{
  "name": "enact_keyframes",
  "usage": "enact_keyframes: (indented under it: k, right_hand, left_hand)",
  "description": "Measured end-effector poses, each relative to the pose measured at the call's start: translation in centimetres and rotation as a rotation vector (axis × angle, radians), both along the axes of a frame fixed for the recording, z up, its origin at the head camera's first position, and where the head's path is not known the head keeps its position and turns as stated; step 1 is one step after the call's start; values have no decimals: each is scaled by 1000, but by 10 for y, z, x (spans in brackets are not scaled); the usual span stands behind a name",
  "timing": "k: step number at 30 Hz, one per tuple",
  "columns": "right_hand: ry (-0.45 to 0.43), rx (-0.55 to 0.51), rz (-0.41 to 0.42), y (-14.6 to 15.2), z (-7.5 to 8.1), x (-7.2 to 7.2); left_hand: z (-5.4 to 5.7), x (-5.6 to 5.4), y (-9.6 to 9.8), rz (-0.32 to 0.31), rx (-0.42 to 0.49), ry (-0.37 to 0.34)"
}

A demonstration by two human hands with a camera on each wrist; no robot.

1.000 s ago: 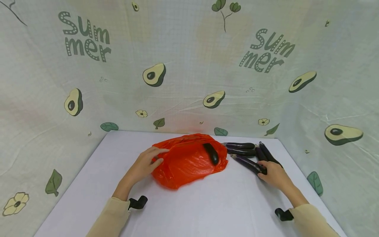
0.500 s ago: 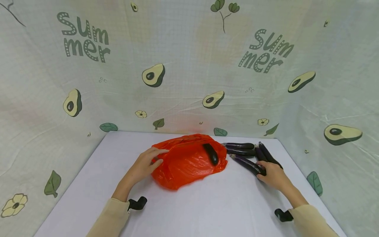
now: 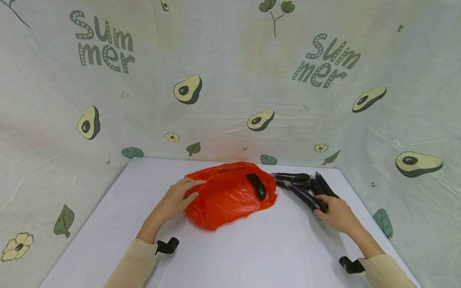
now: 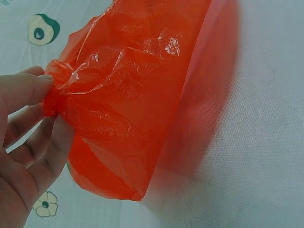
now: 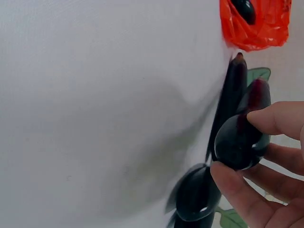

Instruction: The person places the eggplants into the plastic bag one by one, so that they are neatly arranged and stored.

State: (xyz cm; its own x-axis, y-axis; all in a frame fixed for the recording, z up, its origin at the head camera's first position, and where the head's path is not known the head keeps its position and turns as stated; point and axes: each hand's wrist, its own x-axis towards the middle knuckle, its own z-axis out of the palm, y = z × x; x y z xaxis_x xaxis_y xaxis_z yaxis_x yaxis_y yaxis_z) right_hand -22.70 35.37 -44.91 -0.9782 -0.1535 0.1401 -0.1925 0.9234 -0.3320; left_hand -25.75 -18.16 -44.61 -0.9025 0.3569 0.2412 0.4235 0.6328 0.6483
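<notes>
A red plastic bag (image 3: 223, 202) lies mouth open on the table, with one dark purple eggplant (image 3: 257, 186) at its right side. My left hand (image 3: 175, 199) holds the bag's left edge; in the left wrist view the gathered plastic (image 4: 59, 88) is pinched between thumb and fingers. To the right of the bag, my right hand (image 3: 336, 211) grips another eggplant (image 3: 304, 196) near its rounded end, the stem end pointing toward the bag. The right wrist view shows thumb and fingers around that blunt end (image 5: 240, 145), with other eggplants behind it.
Two eggplants (image 3: 292, 177) lie crosswise just right of the bag, partly behind the held one. Farther right, two more (image 3: 325, 185) slant near the right hand. A printed cloth (image 3: 223, 80) walls off the back and sides of the white table (image 3: 245, 252).
The held eggplant has tilted and shifted slightly right, its stem end rising over the eggplants behind. My right hand has moved a little right with it. My left hand keeps its place on the bag.
</notes>
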Motion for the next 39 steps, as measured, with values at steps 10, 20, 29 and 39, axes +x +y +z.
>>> enact_keyframes:
  k: [10, 20, 29, 39]
  right_hand:
    - [64, -3, 44, -18, 25, 7]
    - [40, -28, 41, -35, 38, 10]
    - [56, -42, 59, -56, 46, 12]
    - [20, -97, 76, -74, 45, 11]
  left_hand:
    - [1, 0, 0, 6, 7, 6]
    - [-1, -1, -1, -6, 6, 38]
    - [0, -1, -1, -11, 10, 41]
    - [0, 0, -1, -4, 10, 37]
